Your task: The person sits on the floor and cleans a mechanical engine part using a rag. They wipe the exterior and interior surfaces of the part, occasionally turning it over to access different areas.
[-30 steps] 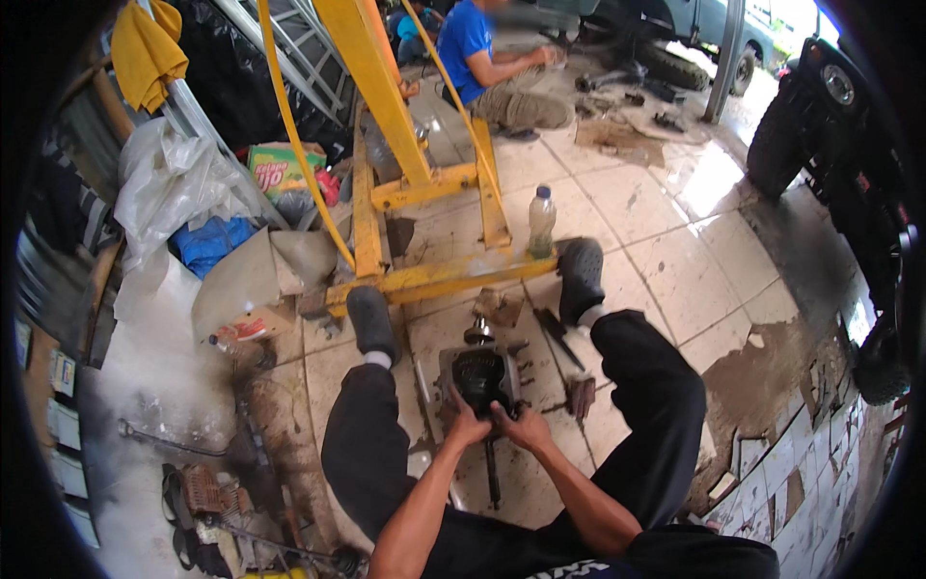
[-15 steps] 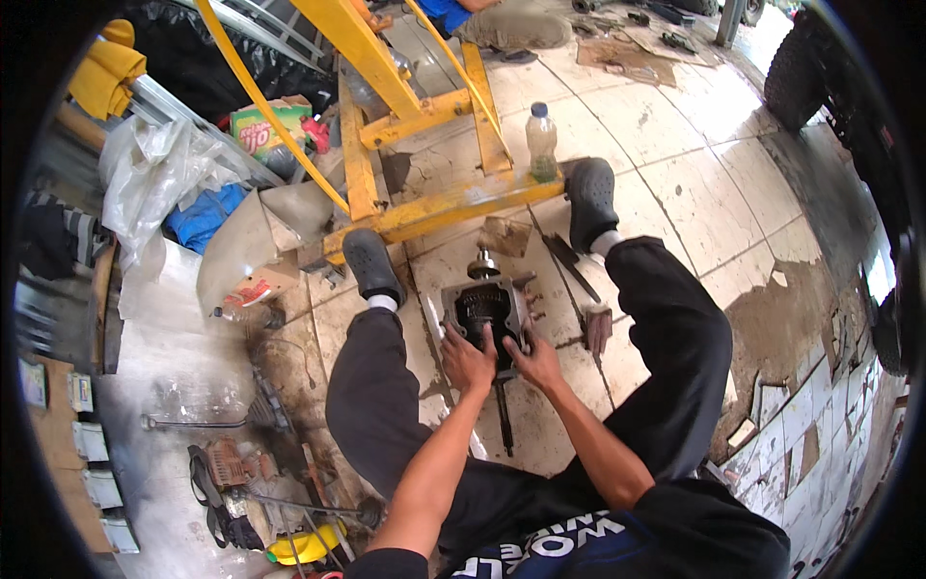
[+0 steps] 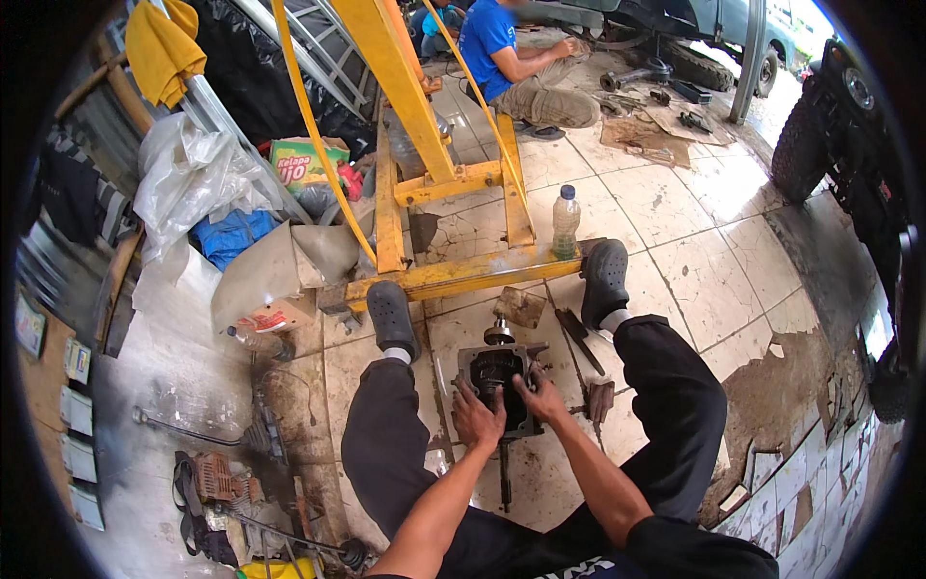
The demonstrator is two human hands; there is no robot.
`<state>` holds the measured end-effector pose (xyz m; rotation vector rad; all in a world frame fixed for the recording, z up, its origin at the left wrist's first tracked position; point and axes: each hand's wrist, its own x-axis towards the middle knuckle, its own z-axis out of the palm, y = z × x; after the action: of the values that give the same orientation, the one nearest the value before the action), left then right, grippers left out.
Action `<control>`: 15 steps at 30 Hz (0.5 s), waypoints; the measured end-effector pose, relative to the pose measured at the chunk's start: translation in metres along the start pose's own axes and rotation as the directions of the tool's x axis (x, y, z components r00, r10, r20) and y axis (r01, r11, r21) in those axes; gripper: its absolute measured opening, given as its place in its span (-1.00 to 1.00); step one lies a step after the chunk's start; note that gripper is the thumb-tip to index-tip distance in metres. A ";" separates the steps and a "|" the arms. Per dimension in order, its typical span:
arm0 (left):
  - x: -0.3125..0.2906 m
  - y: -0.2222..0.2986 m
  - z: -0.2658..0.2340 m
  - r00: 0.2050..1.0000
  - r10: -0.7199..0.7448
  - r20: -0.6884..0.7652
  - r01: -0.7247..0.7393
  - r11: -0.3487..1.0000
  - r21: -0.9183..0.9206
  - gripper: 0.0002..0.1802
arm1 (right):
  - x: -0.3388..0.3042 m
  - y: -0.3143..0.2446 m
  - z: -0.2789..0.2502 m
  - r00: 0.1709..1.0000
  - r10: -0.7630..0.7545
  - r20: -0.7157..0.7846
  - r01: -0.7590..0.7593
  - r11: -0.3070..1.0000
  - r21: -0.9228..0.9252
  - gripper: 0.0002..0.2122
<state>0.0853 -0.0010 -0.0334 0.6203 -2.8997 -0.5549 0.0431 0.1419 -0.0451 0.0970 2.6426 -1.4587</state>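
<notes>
On the tiled floor between my feet lies a gearbox [image 3: 465,361], a grey metal housing with its open side up and dark, oily gears [image 3: 495,365] inside. A shaft [image 3: 505,481] sticks out toward me, and a shiny round shaft end [image 3: 499,333] points away. My left hand [image 3: 476,419] is closed over the near left wall, its thumb by the opening. Further up, my right hand [image 3: 542,398] grips the right wall, thumb at the inner edge. Part of the housing is hidden under both hands.
Beyond my feet stands a yellow steel frame [image 3: 453,280] bearing a plastic bottle [image 3: 566,224]. A dark flat bar [image 3: 579,340] lies right of the gearbox. Tools and a brown finned part [image 3: 214,477] lie at left. A person in blue [image 3: 490,43] sits farther back.
The view has tilted up, showing more of the seated person and the vehicles. My right hand has moved farther along the gearbox's right wall. My left hand stays near its lower left.
</notes>
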 end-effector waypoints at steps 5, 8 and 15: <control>-0.001 -0.005 0.002 0.999 0.014 -0.040 -0.013 1.000 0.026 -0.01 | -0.014 0.006 -0.012 0.965 -0.019 0.262 0.002 0.998 0.064 -0.19; -0.003 0.003 -0.005 1.000 -0.004 0.000 0.004 1.000 0.018 -0.03 | 0.005 0.013 -0.015 0.940 0.054 0.336 -0.059 0.998 0.005 -0.22; -0.005 -0.006 -0.003 0.997 0.026 -0.076 -0.021 0.998 0.059 -0.03 | -0.038 0.009 -0.017 0.933 0.084 0.349 0.021 0.958 -0.287 -0.20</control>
<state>0.0923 -0.0047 -0.0331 0.6004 -2.8556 -0.4347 0.0803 0.1608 -0.0387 -0.1403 2.4962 -0.9563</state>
